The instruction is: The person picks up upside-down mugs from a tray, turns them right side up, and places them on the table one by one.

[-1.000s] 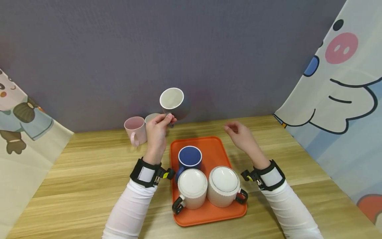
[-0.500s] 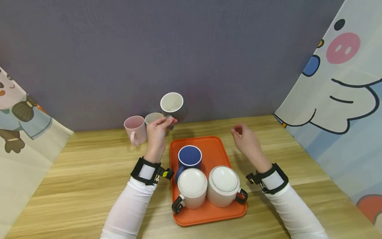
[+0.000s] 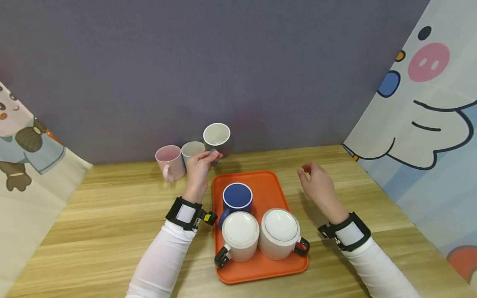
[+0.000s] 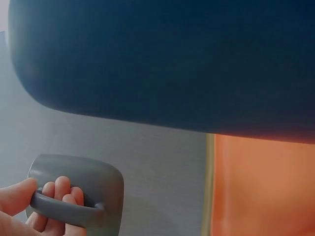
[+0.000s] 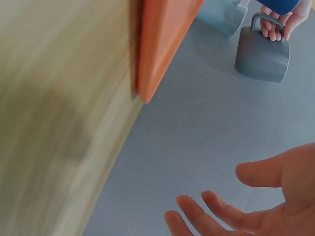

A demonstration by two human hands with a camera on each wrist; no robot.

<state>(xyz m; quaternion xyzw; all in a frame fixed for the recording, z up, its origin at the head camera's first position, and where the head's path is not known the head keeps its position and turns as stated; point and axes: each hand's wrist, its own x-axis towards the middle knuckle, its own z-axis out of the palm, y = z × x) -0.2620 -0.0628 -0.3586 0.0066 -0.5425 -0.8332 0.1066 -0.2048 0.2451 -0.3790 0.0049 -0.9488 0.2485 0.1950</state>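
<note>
My left hand [image 3: 198, 171] pinches the handle of a grey mug [image 3: 225, 147] with a pale inside, its mouth facing up, by the back wall. In the left wrist view, thumb and fingers wrap the handle of this grey mug [image 4: 101, 174]. Just left of it stand a pale mug [image 3: 192, 148] and a pink mug [image 3: 172, 164], both mouth up. My right hand [image 3: 319, 186] hovers right of the orange tray [image 3: 266, 186] and holds nothing; in the right wrist view its fingers are spread loosely.
On the tray, a dark blue mug [image 3: 237, 195] stands upside down behind two upside-down white mugs, one left [image 3: 240, 231] and one right [image 3: 279, 227], both with black handles. A grey wall [image 3: 283, 82] rises behind the wooden table [image 3: 123, 215]. Patterned curtains [image 3: 439, 124] flank it.
My left hand has lowered the grey mug toward the table beside the pale mug. My right hand has drawn back to the right and nearer. The mugs on the tray stay put.
</note>
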